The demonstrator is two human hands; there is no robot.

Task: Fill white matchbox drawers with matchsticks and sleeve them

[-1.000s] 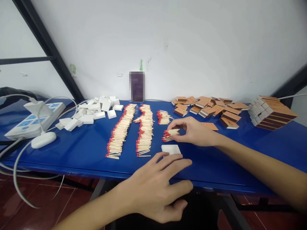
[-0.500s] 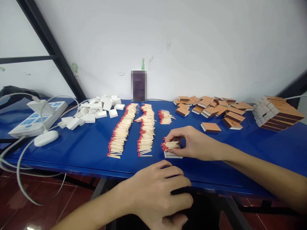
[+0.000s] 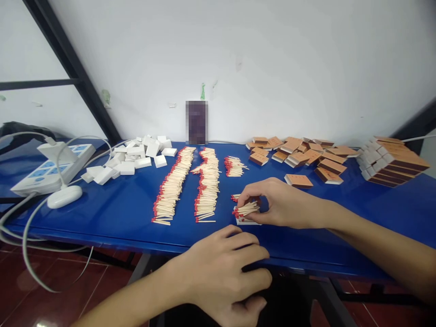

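Observation:
My right hand (image 3: 272, 204) is closed on a small bundle of matches (image 3: 247, 209), their red heads pointing left. Directly under the bundle is a white matchbox tray (image 3: 248, 223), partly covered by the hand and the matches. A few more matches (image 3: 235, 197) lie on the table just behind it. My left hand (image 3: 228, 272) hovers in front of the table edge, fingers apart and slightly bent, holding nothing. Two long rows of matches, a left row (image 3: 173, 186) and a middle row (image 3: 207, 186), lie beyond it, with a short pile of matches (image 3: 235, 166) to their right.
White boxes (image 3: 136, 156) are heaped at the back left, beside a power strip (image 3: 51, 170) with cables. Loose orange matchboxes (image 3: 299, 152) lie at the back right, near a stacked block of matchboxes (image 3: 391, 161). A pixelated dark rectangle (image 3: 196, 122) stands against the wall.
My right hand has shifted slightly right with the matches, which sit lower over the tray and slant more. The left hand is almost unmoved.

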